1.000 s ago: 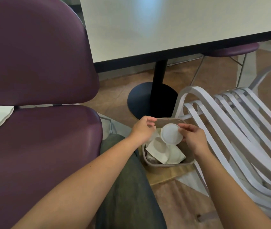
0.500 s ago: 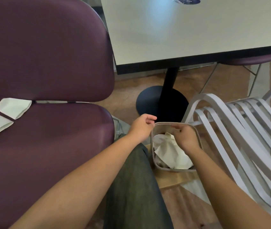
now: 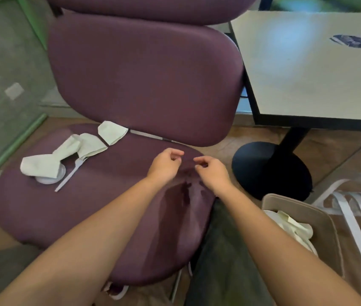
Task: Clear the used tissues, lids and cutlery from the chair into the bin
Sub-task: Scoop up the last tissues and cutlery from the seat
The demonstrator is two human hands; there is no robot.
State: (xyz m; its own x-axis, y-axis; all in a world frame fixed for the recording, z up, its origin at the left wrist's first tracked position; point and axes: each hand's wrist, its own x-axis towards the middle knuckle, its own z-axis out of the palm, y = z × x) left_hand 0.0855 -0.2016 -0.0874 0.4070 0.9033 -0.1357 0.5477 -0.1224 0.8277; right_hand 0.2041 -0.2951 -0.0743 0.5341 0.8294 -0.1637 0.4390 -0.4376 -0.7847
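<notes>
The left hand hangs over the purple chair seat with its fingers loosely curled, and it holds nothing. The right hand is just beside it, curled the same way and empty too. Far to the left on the seat lie white tissues, and one covers part of a round white lid. A white plastic fork lies next to them. On the floor to the right sits the tan bin with white rubbish inside.
</notes>
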